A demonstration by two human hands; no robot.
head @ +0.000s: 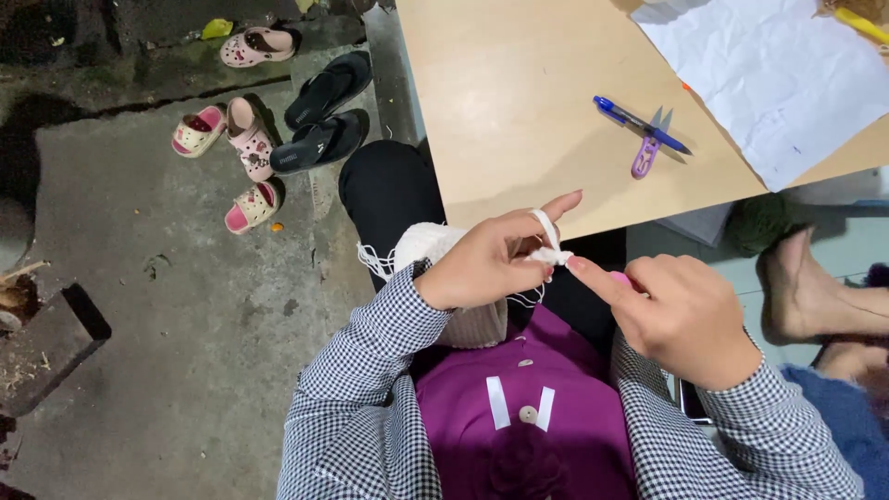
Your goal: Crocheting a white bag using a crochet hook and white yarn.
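yarn: white, wound over the left grip's finger
knit piece: cream-white, ribbed
hook: pink handle, barely showing
sleeves: black-and-white small check
top: purple, pale buttons, two white strips
trousers: black
worktop: light tan wood
pen: blue
snips: purple handle, grey blades
paper: white, creased
sandals: black pair
clogs: pale pink, darker pink inside, four in all
floor: grey concrete, stained
yarn ball: dark green, in shadow
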